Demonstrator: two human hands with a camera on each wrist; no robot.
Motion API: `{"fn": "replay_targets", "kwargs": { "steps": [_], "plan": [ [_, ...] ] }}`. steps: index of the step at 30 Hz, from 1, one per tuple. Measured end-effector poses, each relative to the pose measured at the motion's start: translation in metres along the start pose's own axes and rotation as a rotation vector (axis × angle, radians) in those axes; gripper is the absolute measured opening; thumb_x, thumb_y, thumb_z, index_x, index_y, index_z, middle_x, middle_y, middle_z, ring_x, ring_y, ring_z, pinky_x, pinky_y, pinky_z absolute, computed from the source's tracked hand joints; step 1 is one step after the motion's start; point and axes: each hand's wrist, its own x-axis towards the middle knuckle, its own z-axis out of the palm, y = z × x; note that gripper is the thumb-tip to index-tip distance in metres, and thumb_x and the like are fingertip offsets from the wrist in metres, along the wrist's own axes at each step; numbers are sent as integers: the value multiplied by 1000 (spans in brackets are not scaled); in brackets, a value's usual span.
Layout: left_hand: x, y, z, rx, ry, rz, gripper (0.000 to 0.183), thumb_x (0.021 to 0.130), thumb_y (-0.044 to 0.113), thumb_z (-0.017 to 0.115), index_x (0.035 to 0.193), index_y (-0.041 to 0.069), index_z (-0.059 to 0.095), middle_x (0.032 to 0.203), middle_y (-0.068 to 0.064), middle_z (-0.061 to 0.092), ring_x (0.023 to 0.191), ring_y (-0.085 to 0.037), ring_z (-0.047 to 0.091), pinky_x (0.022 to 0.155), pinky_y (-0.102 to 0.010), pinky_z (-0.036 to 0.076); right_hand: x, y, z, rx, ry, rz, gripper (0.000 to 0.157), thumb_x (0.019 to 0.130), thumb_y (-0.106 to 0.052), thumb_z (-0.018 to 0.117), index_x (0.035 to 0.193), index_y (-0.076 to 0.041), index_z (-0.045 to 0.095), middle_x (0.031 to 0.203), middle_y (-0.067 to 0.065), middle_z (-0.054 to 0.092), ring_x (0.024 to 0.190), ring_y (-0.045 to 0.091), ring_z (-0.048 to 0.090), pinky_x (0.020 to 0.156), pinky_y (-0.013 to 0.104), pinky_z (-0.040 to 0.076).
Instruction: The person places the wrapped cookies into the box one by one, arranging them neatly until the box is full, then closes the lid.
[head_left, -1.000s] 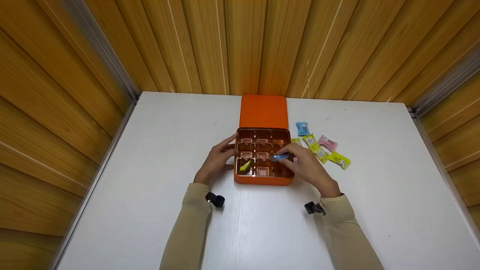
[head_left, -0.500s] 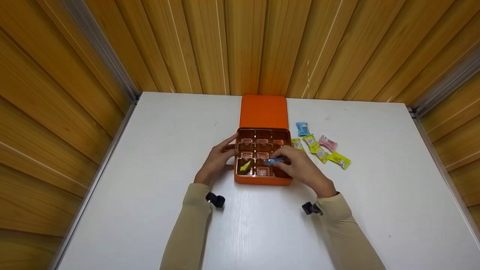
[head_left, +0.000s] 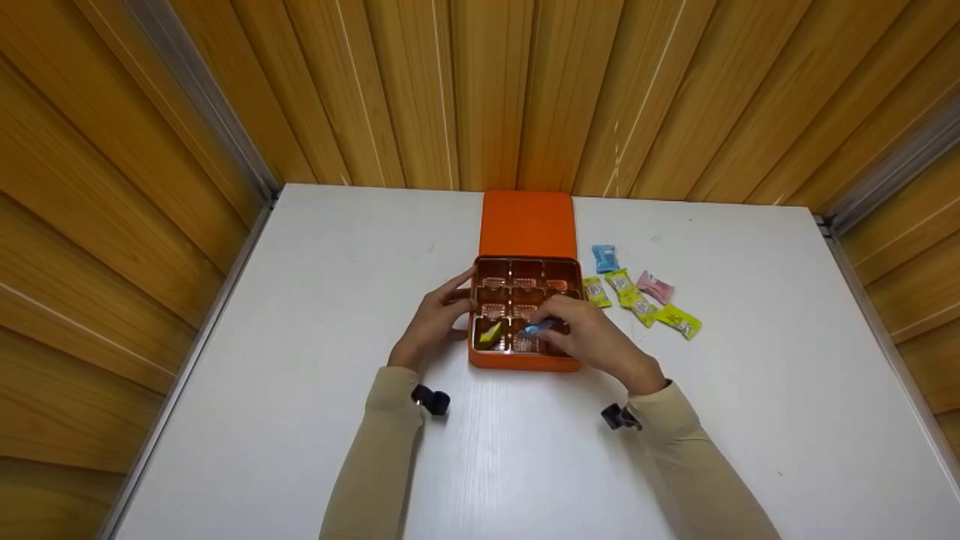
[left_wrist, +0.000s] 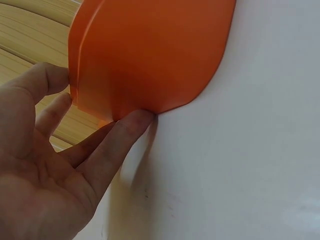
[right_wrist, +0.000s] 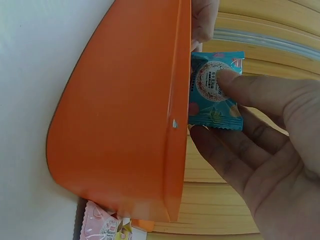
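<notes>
An orange box (head_left: 525,363) with a divided tray of several compartments lies on the table. My left hand (head_left: 431,319) rests against its left side; in the left wrist view the straight fingertips (left_wrist: 137,120) touch the orange wall. Between thumb and fingers, my right hand (head_left: 600,334) pinches a blue wrapped candy (right_wrist: 215,90). In the head view that candy sits over the front middle compartment, partly covered by the fingers. A yellow-green wrapped candy (head_left: 491,332) lies in the front left compartment.
The orange lid (head_left: 527,223) lies behind the box. Right of it are a blue candy (head_left: 605,259), a pink candy (head_left: 655,286) and several yellow-green candies (head_left: 679,320) on the white table (head_left: 337,255). Wood-patterned walls (head_left: 487,90) stand around the table.
My right hand has moved left and slightly toward the front with the blue candy, from the box's right side to the front middle compartment. The left hand stays in place.
</notes>
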Motion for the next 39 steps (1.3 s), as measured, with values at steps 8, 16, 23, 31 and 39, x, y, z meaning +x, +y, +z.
{"fn": "replay_targets", "kwargs": {
  "steps": [8,16,23,31,39],
  "plan": [
    [1,0,0,-2,4,-1,65,101,13,63,161,33,49,144,-18,61,125,-34,62,80,-50,64,1,-4,3,-24,-65,10,24,93,3,79,112,-11,73,115,4,72,105,26,66,93,46,59],
    [0,0,1,-18,6,-1,65,101,12,64,161,33,49,143,-19,60,123,-33,63,81,-49,64,5,-6,3,-57,-108,-1,23,92,4,80,108,-11,74,108,0,70,100,21,67,91,40,60],
    [0,1,2,-19,3,-2,65,102,11,62,161,33,49,143,-19,60,125,-33,62,82,-49,64,7,-3,4,-66,-129,-36,23,91,5,80,107,-10,75,107,0,70,99,20,68,90,39,61],
    [0,1,2,-31,6,-20,65,102,11,63,161,35,49,145,-17,60,126,-32,62,82,-48,64,8,2,7,-74,-122,-93,22,90,4,81,105,-10,75,106,1,70,97,20,69,87,41,61],
    [1,0,2,-24,12,-27,65,102,12,63,161,36,49,146,-17,59,127,-33,61,83,-49,63,9,0,7,-54,-143,-63,21,91,2,81,108,-10,75,108,1,70,99,20,68,90,41,61]
  ]
}}
